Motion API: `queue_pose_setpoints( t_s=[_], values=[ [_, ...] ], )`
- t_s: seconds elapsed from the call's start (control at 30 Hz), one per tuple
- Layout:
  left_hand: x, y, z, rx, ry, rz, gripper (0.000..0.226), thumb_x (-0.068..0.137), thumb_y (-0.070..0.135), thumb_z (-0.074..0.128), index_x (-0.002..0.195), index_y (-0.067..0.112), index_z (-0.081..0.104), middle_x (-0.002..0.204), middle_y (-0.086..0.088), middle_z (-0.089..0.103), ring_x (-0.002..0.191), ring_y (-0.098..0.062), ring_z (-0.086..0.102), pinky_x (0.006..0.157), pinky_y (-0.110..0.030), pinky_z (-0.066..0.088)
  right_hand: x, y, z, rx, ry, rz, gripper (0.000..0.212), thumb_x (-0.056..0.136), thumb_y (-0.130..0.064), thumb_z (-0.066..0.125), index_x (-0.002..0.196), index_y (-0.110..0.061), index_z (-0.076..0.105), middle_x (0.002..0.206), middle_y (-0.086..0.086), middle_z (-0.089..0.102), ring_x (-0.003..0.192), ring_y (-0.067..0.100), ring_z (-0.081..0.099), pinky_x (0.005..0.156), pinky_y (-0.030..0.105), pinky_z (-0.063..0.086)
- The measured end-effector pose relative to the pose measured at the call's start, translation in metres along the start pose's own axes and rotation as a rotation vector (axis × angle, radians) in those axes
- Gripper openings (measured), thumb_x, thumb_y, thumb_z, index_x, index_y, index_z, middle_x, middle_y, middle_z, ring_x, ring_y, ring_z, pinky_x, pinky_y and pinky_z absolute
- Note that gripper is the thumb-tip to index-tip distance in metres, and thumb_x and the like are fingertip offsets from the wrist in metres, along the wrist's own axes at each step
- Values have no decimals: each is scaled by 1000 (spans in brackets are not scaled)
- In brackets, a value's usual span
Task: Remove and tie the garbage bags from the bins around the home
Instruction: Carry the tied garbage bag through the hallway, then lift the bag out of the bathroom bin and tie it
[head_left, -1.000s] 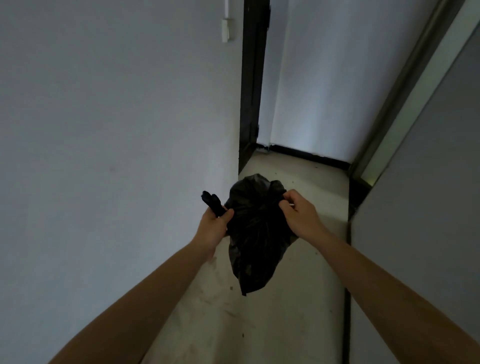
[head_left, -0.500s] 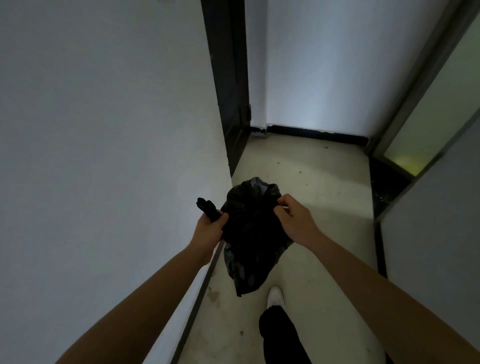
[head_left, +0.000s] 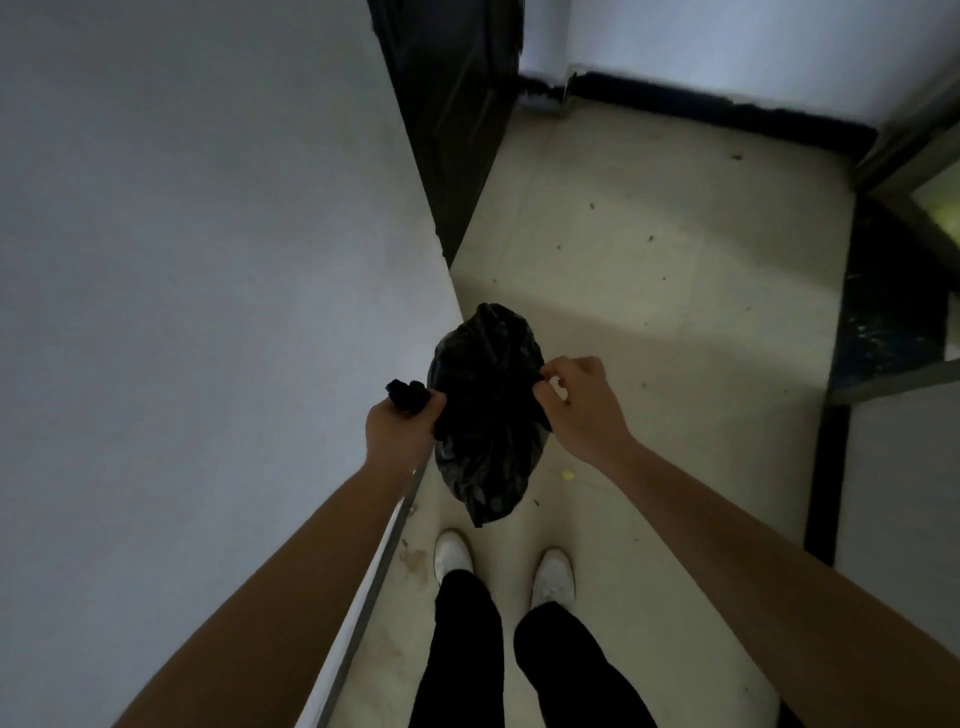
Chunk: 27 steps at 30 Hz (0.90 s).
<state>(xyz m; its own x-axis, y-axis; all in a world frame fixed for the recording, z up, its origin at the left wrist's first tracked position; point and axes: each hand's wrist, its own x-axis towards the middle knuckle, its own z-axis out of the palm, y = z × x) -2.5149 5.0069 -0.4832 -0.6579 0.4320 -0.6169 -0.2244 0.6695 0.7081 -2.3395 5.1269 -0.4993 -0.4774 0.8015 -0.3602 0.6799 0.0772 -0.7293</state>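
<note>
Tying step, I judge: the left hand (head_left: 397, 434) grips one twisted end of the garbage bag (head_left: 485, 415), the right hand (head_left: 582, 408) pinches the other; next, cross and knot them.

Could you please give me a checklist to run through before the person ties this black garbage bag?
1. Grip of the left hand round the twisted end of the black garbage bag: ok.
2. Grip of the right hand pinching the opposite edge: ok.
3. Bag hanging off the floor, above the white shoes: ok.
4. Two held ends brought together and knotted: not ok, they are apart.
5. Bag free of tears: cannot tell, too dark.
</note>
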Motion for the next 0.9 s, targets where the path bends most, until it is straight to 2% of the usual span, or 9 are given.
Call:
queue_pose_setpoints(
  t_s=[0.1, 0.17, 0.23, 0.33, 0.43, 0.57, 0.67, 0.77, 0.9],
  values=[
    [91, -46, 33, 36, 1, -36, 26, 80, 34, 73, 80, 10, 62, 85, -18, 67, 81, -27, 64, 91, -56, 54, 68, 50, 56, -28, 11, 27, 17, 97, -26, 53, 106, -13, 61, 87, -7, 49, 100, 18, 49, 76, 30, 43],
    [150, -89, 54, 56, 4, -72, 30, 79, 35, 72, 75, 7, 63, 88, -23, 69, 89, -38, 70, 89, -60, 54, 107, 90, 99, -44, 27, 51, 18, 97, -24, 53, 105, -11, 62, 79, -8, 51, 93, 18, 48, 70, 28, 35],
    [203, -136, 74, 47, 5, -136, 33, 76, 34, 74, 75, 2, 65, 83, -21, 70, 83, -39, 70, 82, -58, 57, 139, 133, 144, -69, 24, 75, 17, 97, -24, 52, 105, -12, 61, 82, -3, 55, 88, 15, 44, 66, 26, 26],
    [271, -199, 99, 43, 9, -189, 31, 71, 36, 75, 70, 7, 64, 74, -17, 67, 71, -28, 64, 71, -48, 54, 176, 195, 205, -94, -3, 112, 16, 97, -28, 50, 104, -16, 59, 88, 0, 58, 86, 16, 47, 69, 26, 29],
    [323, -253, 118, 73, 9, -170, 25, 68, 39, 71, 69, 16, 61, 80, -14, 67, 77, -27, 65, 78, -48, 57, 201, 242, 254, -118, 0, 129, 16, 98, -28, 48, 101, -16, 58, 88, 3, 59, 83, 20, 50, 69, 27, 32],
    [367, -303, 124, 128, 43, -155, 22, 72, 38, 67, 74, 16, 62, 86, -15, 71, 88, -38, 72, 85, -57, 58, 218, 282, 301, -147, -64, 144, 23, 99, -30, 46, 109, -18, 63, 95, 3, 63, 89, 20, 57, 72, 27, 37],
    [357, -302, 124, 229, 120, -89, 12, 79, 29, 62, 75, 19, 56, 87, -12, 65, 89, -37, 69, 86, -49, 59, 212, 290, 310, -150, -92, 169, 25, 101, -31, 44, 111, -26, 66, 102, 1, 68, 89, 18, 63, 73, 26, 44],
    [324, -278, 119, 366, 152, 59, 20, 94, 26, 61, 107, 11, 62, 107, -7, 66, 98, -22, 63, 79, -25, 45, 203, 275, 287, -137, -51, 184, 25, 101, -33, 44, 110, -28, 66, 104, 2, 69, 91, 19, 64, 73, 26, 44],
    [272, -192, 110, 539, 98, 356, 32, 103, 30, 51, 132, 15, 54, 133, -5, 57, 119, -17, 54, 90, -17, 32, 196, 217, 204, -188, 68, 162, 25, 101, -38, 40, 112, -29, 62, 104, 4, 61, 86, 21, 58, 75, 27, 42]
  ],
)
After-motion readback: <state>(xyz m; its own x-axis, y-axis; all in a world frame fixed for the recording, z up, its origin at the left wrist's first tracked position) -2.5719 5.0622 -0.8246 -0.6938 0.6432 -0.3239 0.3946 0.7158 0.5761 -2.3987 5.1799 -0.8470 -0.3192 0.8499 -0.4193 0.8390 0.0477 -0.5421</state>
